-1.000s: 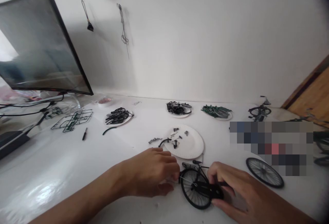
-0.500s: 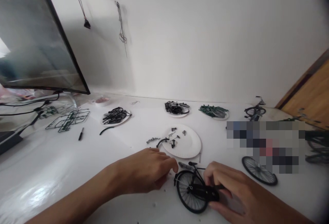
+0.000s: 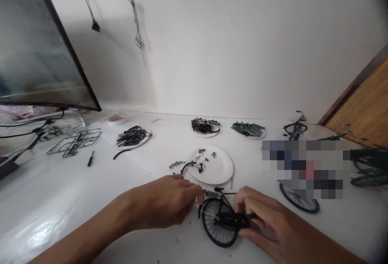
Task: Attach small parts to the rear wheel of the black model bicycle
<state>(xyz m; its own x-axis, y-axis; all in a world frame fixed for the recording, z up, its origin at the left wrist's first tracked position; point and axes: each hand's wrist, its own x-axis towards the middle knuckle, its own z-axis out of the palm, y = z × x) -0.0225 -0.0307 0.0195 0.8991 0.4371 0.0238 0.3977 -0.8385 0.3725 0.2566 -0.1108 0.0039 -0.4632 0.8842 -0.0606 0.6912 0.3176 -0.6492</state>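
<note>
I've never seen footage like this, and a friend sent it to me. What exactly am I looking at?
These pictures come from a camera worn on a person's head, looking down at their own two bare hands, so no machine is involved. The right hand grips a small black model bicycle. The left hand sits beside it, its fingers close to the wheel. On the white table lie a paper plate of small parts, a green plastic parts frame, and a separate spoked wheel.
</note>
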